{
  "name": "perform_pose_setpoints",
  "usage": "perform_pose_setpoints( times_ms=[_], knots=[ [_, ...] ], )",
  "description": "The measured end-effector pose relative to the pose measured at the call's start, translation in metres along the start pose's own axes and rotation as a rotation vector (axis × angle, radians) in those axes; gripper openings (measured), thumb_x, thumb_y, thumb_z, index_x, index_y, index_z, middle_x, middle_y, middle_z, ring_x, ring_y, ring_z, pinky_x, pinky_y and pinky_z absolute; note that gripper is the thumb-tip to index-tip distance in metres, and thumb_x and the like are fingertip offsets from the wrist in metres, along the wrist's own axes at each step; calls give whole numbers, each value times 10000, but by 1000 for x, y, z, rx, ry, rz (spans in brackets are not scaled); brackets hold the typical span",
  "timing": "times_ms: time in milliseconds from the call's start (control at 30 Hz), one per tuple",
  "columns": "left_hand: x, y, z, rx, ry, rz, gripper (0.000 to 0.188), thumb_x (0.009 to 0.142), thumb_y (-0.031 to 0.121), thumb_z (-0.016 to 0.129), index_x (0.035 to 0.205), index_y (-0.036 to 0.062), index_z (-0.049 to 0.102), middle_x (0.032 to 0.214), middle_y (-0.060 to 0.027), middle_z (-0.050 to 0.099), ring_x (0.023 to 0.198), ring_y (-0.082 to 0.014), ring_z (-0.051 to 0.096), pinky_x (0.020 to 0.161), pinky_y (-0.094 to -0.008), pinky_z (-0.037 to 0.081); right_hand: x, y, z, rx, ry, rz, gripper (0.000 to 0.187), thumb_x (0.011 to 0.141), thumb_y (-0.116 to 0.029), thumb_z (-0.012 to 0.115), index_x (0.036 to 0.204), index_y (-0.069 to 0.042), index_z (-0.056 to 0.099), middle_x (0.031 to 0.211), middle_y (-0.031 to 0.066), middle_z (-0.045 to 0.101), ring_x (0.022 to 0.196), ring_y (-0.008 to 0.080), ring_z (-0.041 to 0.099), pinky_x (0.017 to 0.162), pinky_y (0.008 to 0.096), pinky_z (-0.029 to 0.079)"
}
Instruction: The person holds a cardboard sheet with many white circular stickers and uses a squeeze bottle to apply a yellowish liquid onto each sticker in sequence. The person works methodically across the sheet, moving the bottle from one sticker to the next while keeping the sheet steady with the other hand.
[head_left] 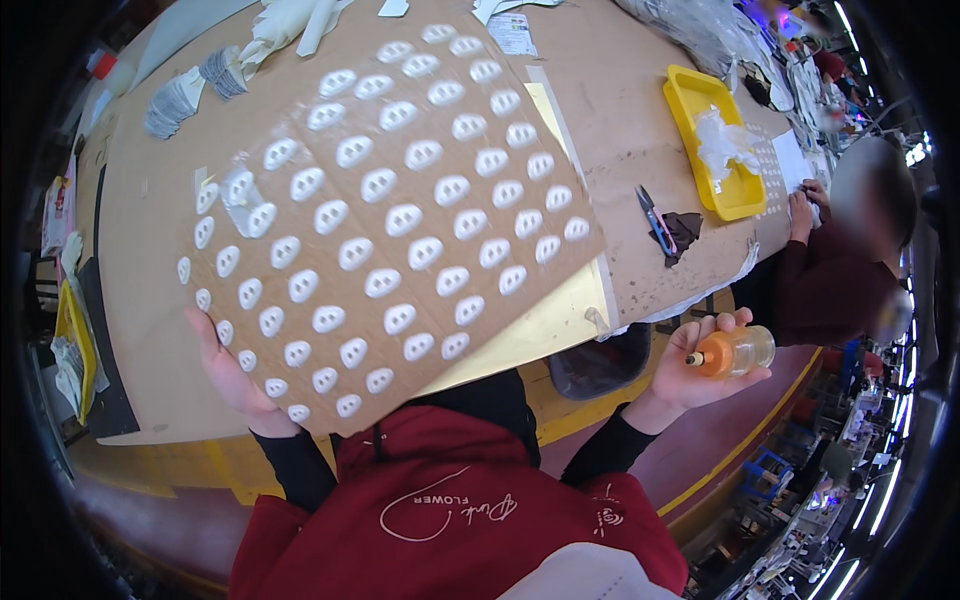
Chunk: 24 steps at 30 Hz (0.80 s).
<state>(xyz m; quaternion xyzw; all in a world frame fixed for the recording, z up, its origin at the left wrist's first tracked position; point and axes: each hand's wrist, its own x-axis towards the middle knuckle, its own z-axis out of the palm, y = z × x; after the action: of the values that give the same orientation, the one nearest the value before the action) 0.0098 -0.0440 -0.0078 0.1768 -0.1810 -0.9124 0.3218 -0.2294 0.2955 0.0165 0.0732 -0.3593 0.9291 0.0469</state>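
Observation:
My left hand [235, 375] grips the lower left edge of a large brown cardboard sheet [418, 285], which is tilted above the table. Rows of small white rounded pieces [403, 219], each with small dark marks, cover the sheet. A clear film seems to lie over its upper left part. Beyond the table's front edge, my right hand [690, 375] is wrapped round a small clear bottle [755, 350] with an orange top and a narrow dark nozzle. The bottle lies sideways across the palm, its nozzle pointing left.
Under the sheet shows a pale yellow panel [530, 340]. Thread snips [655, 220] lie by a dark cloth scrap [683, 235]. A yellow tray [685, 140] holds crumpled white plastic. Stacked grey-white pieces [175, 105] stand far left. A co-worker [840, 260] sits right; a dark bin [600, 365] is below the table.

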Motion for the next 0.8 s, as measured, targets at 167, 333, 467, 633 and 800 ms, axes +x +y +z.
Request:
perform_pose_setpoints(
  times_ms=[167, 333, 467, 633, 800],
  knots=[
    [4, -2, 3, 75, 133, 88, 559, 948, 465, 330, 1358, 85, 328, 1349, -138, 403, 1189, -318, 442, 970, -484, 394, -8, 14, -5, -142, 63, 81, 782, 743, -715, 496, 1195, -84, 405, 871, 110, 592, 782, 218, 613, 585, 301, 526],
    [1, -28, 7, 62, 96, 81, 617, 931, 529, 311, 1359, 85, 320, 1339, -142, 410, 1160, -290, 475, 950, -446, 426, -23, 48, 15, -465, -22, 29, 773, 772, -687, 484, 1231, -78, 358, 943, 209, 610, 911, 278, 607, 708, 354, 520],
    [1, -30, 7, 127, 150, 143, 675, 909, 584, 301, 1368, 90, 295, 1346, -134, 394, 1174, -279, 459, 958, -441, 420, -24, 70, 24, -528, -79, 46, 702, 804, -635, 493, 1213, -79, 364, 955, 197, 609, 915, 280, 603, 798, 363, 482],
    [-2, -31, 9, 159, 185, 182, 694, 901, 603, 296, 1373, 95, 277, 1348, -124, 384, 1183, -267, 444, 962, -431, 418, -27, 87, 26, -478, -152, 101, 676, 784, -517, 614, 1184, -42, 346, 1028, 139, 508, 933, 317, 595, 818, 391, 475],
    [-3, -31, 4, 142, 181, 159, 698, 896, 607, 310, 1373, 98, 277, 1346, -121, 388, 1183, -262, 445, 957, -426, 422, -29, 91, 30, -486, -188, 75, 637, 802, -447, 623, 1186, -25, 338, 1091, 101, 429, 937, 346, 591, 812, 423, 481]
  ],
)
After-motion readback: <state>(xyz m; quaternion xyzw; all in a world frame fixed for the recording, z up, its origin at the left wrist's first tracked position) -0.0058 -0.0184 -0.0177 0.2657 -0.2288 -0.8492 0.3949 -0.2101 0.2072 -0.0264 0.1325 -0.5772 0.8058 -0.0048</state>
